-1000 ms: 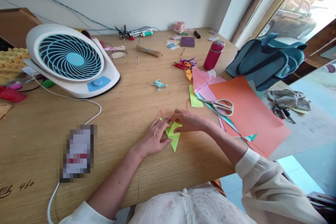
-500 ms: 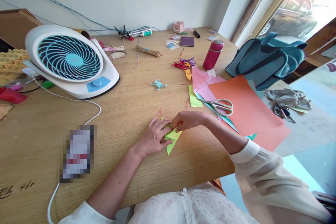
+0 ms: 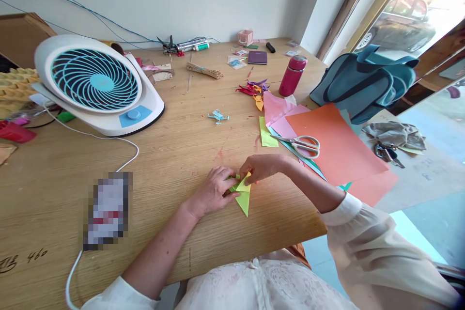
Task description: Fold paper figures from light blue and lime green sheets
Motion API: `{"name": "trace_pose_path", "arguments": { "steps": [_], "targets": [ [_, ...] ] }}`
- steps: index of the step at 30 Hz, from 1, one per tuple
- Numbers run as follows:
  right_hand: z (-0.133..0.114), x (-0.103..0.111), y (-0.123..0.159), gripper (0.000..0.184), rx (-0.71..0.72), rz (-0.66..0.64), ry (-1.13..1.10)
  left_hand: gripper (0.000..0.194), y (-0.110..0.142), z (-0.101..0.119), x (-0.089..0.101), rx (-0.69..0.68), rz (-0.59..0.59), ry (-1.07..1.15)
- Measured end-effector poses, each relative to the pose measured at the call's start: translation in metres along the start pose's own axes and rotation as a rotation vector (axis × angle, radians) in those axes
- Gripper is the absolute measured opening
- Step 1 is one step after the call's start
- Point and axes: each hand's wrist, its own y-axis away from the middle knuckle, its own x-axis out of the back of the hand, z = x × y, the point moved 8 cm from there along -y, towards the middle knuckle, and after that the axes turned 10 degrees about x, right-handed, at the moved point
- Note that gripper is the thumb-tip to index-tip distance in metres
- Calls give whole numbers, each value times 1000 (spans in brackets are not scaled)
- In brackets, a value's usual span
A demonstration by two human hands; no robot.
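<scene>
A partly folded piece of yellow-green paper [image 3: 244, 202] lies near the table's front edge, one sharp corner pointing towards me. My left hand [image 3: 214, 191] grips its left side, with the thumb low and the fingers curled above. My right hand [image 3: 262, 168] pinches a raised flap at the upper right of the same paper. Fingers of both hands hide its upper part. Beyond them sits a small light-blue folded paper figure [image 3: 218, 116]. A flat yellow-green strip of paper [image 3: 268, 132] rests to the right, beside white-handled scissors [image 3: 307, 147].
Coloured paper sheets [image 3: 337, 145] spread across the right side, with a red bottle [image 3: 292, 76] and a blue bag [image 3: 363, 82] behind. Folded scraps [image 3: 256, 89] lie mid-table. A white fan [image 3: 101, 85] stands left, its cable [image 3: 123, 140] trailing forward. Thin sticks [image 3: 204, 70] lie farther back.
The yellow-green paper has turned a little, its lower corner swinging to the right. My left hand's fingers have drawn in from lying flatter to curling around the paper.
</scene>
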Motion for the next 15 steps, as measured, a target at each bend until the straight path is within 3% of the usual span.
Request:
{"name": "trace_pose_path", "arguments": {
  "steps": [8, 15],
  "targets": [
    [5, 13, 12, 21, -4, 58, 70, 26, 0, -4, -4, -1, -17, 75],
    [12, 12, 6, 16, 4, 78, 183, 29, -5, -5, -5, 28, -28, 15]
  ]
}}
